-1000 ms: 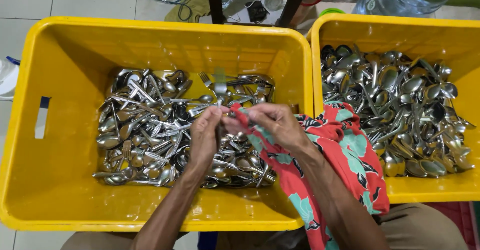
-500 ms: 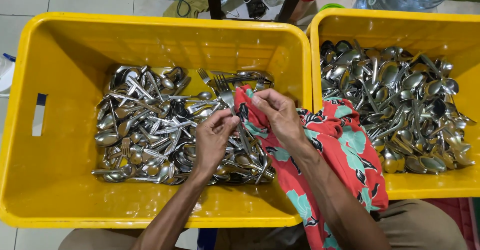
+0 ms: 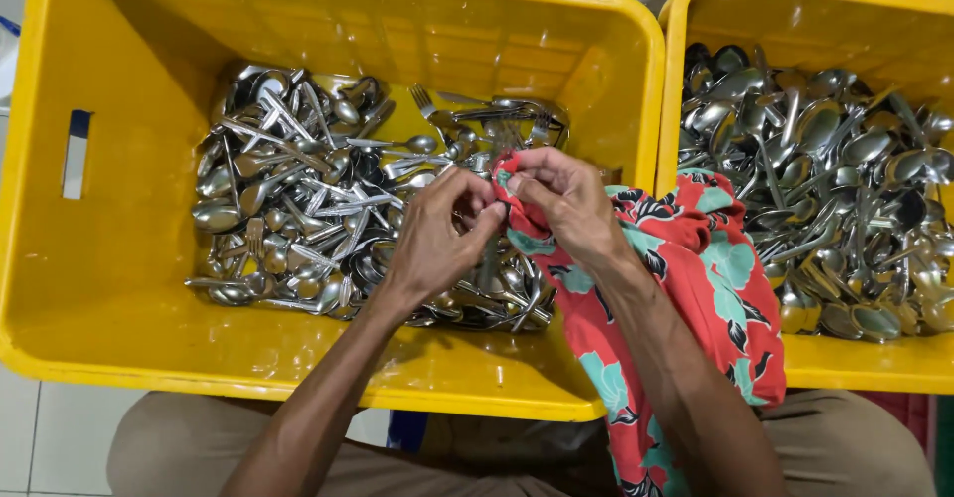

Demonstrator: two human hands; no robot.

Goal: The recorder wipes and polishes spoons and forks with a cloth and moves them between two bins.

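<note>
A: Status on the cloth (image 3: 686, 288)?

B: Red floral cloth, draped from the person's lap over the rim between the two bins. Its top end is bunched over the cutlery in the left bin, pinched in the right hand (image 3: 566, 199).

A: Grip details?

B: Right hand fingers are curled tight, thumb and fingertips closed on the cloth's upper fold. Looks like a piece of cutlery is wrapped inside that fold, but the fabric hides it; can't tell fork from spoon. Left hand (image 3: 437, 239) is half closed, fingertips touching the same bunch from the other side. Whether it grips a handle there or just steadies the cloth, can't tell.

A: Where does the pile stand?

B: Left bin (image 3: 119, 338) holds a mixed heap of forks and spoons (image 3: 298, 209), covering most of the floor, bare yellow along the left side and near edge. Wet spots show on the plastic near the front wall. Right bin (image 3: 845, 368) holds a second heap, spoons (image 3: 825, 179), mostly, stacked thick.

A: Progress call?

B: Judging from the layout: wiping goes piece by piece, one item in the cloth now. If the right bin is the wiped side, a good share is done, but the left heap is large, so plenty remains. Can't confirm which bin is the finished one from this view.

A: Anything else near?

B: The person's knees show under both bins, tiled floor (image 3: 30, 427) at the lower left corner. No other hands in view.
</note>
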